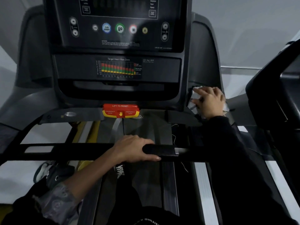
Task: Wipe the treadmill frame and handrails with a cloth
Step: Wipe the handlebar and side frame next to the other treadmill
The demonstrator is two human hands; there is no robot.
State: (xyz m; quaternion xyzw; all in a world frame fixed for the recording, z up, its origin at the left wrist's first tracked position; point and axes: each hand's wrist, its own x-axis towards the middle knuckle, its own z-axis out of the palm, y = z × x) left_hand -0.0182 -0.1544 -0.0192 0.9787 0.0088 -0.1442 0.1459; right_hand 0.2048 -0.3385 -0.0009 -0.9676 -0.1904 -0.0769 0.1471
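I stand on a dark grey treadmill (204, 51) facing its console. My right hand (209, 101) presses a white cloth (194, 104) flat against the grey frame just right of the console, at the base of the right upright. Its fingers lie spread over the cloth, pointing left. My left hand (134, 148) grips the black front handrail (73, 151) that runs across the view, fingers wrapped over the top and thumb underneath. Part of the cloth is hidden under the right hand.
The console panel (120, 28) with round buttons rises ahead, with a heart rate chart below it. A red and yellow emergency stop (121, 111) sits above the belt (146, 130). Another machine (279, 82) stands close on the right. My shoes (53, 174) are below the handrail.
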